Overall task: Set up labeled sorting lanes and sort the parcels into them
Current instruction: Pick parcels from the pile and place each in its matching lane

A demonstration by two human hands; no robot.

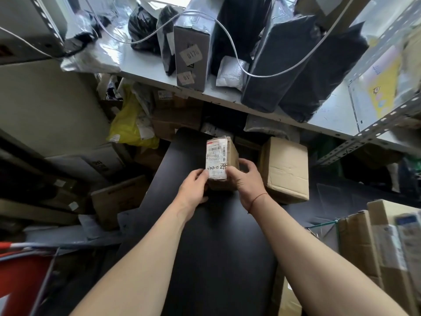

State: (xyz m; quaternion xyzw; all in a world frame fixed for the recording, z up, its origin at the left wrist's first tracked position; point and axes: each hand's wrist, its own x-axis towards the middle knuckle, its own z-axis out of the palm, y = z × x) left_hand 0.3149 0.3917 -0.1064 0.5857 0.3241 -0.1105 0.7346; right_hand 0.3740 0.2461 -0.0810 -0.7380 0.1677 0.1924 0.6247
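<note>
A small brown cardboard parcel [222, 156] with a white shipping label and handwritten code stands on the black table [205, 247]. My left hand [193, 187] grips its near left edge, fingers curled onto the label. Around its near right side, my right hand [247, 179] has thumb on the label and fingers on the side. A red string circles my right wrist.
A larger cardboard box [286, 169] sits right of the table. The grey metal shelf [330, 115] above holds black and grey bagged parcels [296, 65] and a grey box [191, 55]. A yellow bag [129, 124] and cartons crowd the left; stacked boxes [387, 247] stand at right.
</note>
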